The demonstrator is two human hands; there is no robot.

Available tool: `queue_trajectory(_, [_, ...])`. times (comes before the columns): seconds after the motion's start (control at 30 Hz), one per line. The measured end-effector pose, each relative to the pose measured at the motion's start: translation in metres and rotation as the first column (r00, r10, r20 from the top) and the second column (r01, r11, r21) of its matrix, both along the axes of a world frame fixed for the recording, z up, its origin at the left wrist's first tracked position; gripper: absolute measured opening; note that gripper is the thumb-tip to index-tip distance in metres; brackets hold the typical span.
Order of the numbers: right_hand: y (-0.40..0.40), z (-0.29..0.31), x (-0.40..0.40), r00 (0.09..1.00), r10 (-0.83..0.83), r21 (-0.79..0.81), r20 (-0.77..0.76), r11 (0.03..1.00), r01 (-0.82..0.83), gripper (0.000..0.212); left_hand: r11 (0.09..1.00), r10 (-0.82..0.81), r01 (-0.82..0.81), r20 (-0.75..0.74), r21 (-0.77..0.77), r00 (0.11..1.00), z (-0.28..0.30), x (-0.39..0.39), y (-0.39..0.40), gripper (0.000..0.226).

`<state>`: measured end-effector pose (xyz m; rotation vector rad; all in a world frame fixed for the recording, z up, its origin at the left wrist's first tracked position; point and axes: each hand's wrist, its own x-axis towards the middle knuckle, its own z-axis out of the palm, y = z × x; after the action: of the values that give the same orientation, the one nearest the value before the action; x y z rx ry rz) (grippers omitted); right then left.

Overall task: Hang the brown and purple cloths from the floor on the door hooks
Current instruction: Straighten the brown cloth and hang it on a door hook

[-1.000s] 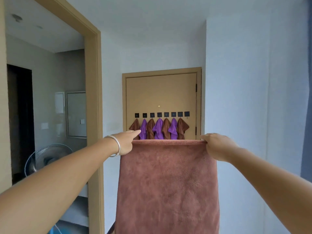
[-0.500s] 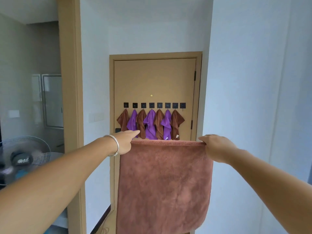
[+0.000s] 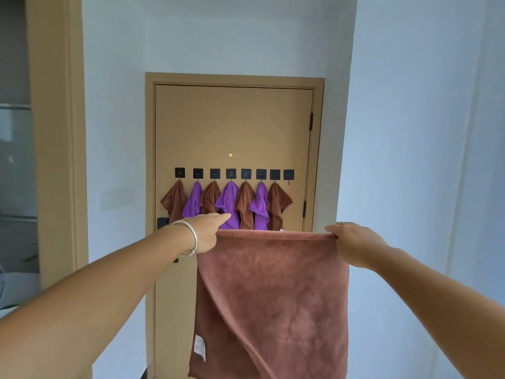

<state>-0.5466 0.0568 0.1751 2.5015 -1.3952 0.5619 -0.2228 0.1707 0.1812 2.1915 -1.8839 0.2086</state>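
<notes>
A large brown cloth [image 3: 273,296] hangs spread in front of me, held by its top corners. My left hand [image 3: 206,232], with a silver bangle on the wrist, grips the left corner; my right hand [image 3: 352,242] pinches the right corner. Ahead stands a tan door [image 3: 235,124] with a row of black hooks [image 3: 231,173]. Brown cloths [image 3: 176,199] and purple cloths [image 3: 226,201] hang alternately from all hooks but the rightmost hook [image 3: 288,175], which is bare. The held cloth hides the door's lower part.
White walls [image 3: 410,132] flank the door on both sides. A tan door frame [image 3: 54,132] at the left opens onto another room. A dark door handle [image 3: 163,222] shows behind my left wrist.
The door and its hanging cloths have grown larger and nearer in view, and the side room has slid out to the left. Both hands keep the same hold on the cloth.
</notes>
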Motion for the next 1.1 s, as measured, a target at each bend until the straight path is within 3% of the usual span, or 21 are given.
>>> queue_trajectory(0.23, [-0.056, -0.01, 0.031, 1.0, -0.022, 0.008, -0.005, 1.0, 0.022, 0.032, 0.999, -0.047, 0.047, -0.026, 0.014, 0.999, -0.013, 0.039, -0.068, 0.078])
queue_trajectory(0.57, [-0.174, -0.006, 0.053, 0.999, -0.049, 0.007, 0.015, 0.999, 0.049, 0.045, 0.999, -0.001, 0.002, -0.017, 0.048, 1.0, -0.009, 0.056, -0.188, 0.079])
queue_trajectory(1.1, [-0.385, 0.008, 0.062, 0.995, 0.036, 0.055, 0.09, 0.998, -0.042, 0.035, 0.997, 0.057, -0.057, 0.014, 0.045, 0.998, 0.008, 0.056, -0.388, 0.072])
